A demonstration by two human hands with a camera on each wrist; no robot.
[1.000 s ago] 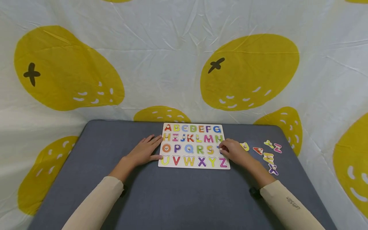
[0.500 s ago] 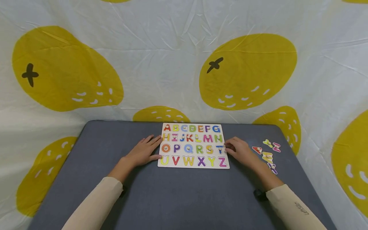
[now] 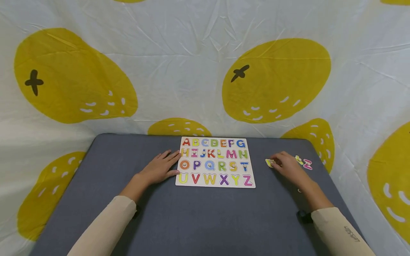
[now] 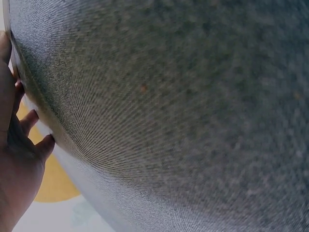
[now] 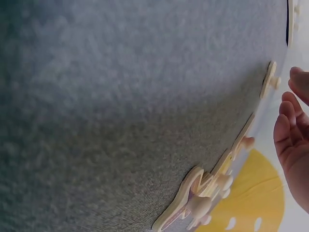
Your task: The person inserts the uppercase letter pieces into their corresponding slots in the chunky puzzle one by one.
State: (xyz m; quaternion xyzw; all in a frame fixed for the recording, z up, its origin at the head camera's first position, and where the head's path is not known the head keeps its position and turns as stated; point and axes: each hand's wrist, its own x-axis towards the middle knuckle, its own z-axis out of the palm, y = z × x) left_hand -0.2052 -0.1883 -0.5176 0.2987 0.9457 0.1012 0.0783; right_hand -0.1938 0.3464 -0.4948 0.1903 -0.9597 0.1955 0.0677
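Observation:
My left hand (image 3: 158, 168) lies flat with fingers spread, its fingertips at the left edge of the white alphabet puzzle board (image 3: 203, 172). Knobbed letter pieces sit in the upper three rows, the blue T (image 3: 244, 166) among them. The bottom row shows flat coloured letters from U to Z. To the right of the board, my right hand (image 3: 289, 168) reaches over a yellow letter piece (image 3: 269, 163). In the right wrist view its slightly bent fingers are apart from that piece's wooden knob (image 5: 274, 82). The left wrist view shows the left hand (image 4: 21, 164) at the table's far edge.
A pink Z piece (image 3: 307, 164) and a yellow-green piece (image 3: 299, 159) lie beyond the right hand. Several more knobbed pieces, including a purple-faced one (image 5: 181, 205), lie under the right forearm. A fruit-print cloth (image 3: 185, 89) hangs behind the grey table (image 3: 205, 220).
My right hand has let go of the T piece in the board and moved right to the yellow letter piece. The left hand stays at the board's left edge.

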